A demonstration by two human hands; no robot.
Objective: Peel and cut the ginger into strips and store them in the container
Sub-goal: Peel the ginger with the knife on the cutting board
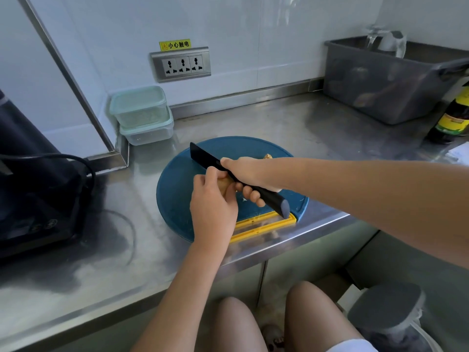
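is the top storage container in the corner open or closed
Closed: the top container has its pale green lid seated flat on its rim, and it is stacked on a second lidded container.

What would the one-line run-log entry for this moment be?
step: peeling | left hand: grips ginger | right hand: grips black knife | where: over blue cutting board | stacked containers: back-left, untouched

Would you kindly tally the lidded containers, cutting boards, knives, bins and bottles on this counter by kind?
Lidded containers: 2, stacked
Cutting board: 1
Knife: 1
Grey bin: 1
Bottle: 1
Total: 6
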